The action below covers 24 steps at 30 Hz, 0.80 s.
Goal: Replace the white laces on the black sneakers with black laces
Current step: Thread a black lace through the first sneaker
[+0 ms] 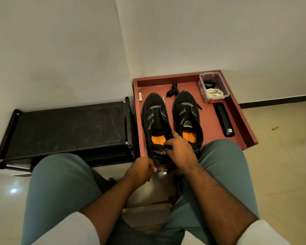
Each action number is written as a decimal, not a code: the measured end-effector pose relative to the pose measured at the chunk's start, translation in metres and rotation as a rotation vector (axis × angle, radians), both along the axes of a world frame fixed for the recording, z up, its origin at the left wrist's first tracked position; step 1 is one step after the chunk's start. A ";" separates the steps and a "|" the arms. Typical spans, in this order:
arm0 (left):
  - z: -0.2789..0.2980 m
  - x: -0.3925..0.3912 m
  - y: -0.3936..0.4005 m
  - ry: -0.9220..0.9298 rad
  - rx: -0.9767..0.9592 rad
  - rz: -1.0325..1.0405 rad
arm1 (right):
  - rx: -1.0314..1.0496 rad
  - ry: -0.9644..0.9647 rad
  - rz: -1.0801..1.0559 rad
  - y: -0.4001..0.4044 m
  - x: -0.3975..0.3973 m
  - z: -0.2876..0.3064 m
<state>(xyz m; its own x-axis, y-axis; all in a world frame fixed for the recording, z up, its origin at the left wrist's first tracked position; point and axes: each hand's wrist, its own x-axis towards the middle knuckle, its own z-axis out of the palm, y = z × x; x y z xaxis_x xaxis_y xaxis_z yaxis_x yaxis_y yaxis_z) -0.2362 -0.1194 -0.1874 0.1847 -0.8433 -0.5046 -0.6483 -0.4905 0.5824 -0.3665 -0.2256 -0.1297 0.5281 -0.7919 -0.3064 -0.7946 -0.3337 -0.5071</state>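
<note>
Two black sneakers with orange insoles stand side by side on a red-brown tray [237, 110]. The left sneaker [154, 119] has its heel towards me. My right hand [178, 147] grips that heel, thumb on the collar. My left hand [141, 169] sits just below it at the tray's front edge, fingers curled round a black lace [152, 156] that runs up along the shoe's left side. The right sneaker [186, 115] stands untouched, a black lace end poking out at its right. A clear plastic box [213, 86] at the tray's back right holds bundled white laces [215, 92] and something black.
A black remote-like bar [223, 121] lies right of the shoes. A small white battery [140, 97] and a black clip-like item [172, 91] lie near the tray's back. A low black shoe rack [65, 128] stands left of the tray. My knees frame the tray's front edge.
</note>
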 end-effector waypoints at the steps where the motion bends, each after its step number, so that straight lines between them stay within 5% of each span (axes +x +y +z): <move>1: 0.004 0.004 -0.006 0.021 -0.011 0.037 | 0.010 -0.002 -0.009 0.000 -0.001 -0.001; 5: 0.021 0.016 -0.029 0.175 -0.134 0.376 | 0.073 -0.047 -0.059 -0.004 -0.004 -0.005; 12: 0.027 0.020 -0.032 0.339 -0.127 0.468 | 0.069 -0.076 -0.085 -0.003 -0.004 -0.007; 15: 0.019 0.015 -0.028 0.293 -0.094 0.436 | 0.054 -0.079 -0.100 -0.002 -0.003 -0.008; 19: 0.009 -0.001 -0.014 0.126 0.083 0.127 | 0.037 -0.087 -0.115 -0.001 -0.003 -0.009; 24: 0.014 0.008 -0.016 0.240 -0.031 0.277 | 0.030 -0.118 -0.103 -0.001 -0.004 -0.013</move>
<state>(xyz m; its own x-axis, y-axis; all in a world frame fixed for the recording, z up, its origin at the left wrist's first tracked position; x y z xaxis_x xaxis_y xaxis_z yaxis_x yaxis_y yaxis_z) -0.2286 -0.1354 -0.1736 0.2878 -0.7935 -0.5362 -0.3369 -0.6080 0.7189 -0.3707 -0.2265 -0.1431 0.4787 -0.8349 -0.2717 -0.7581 -0.2370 -0.6076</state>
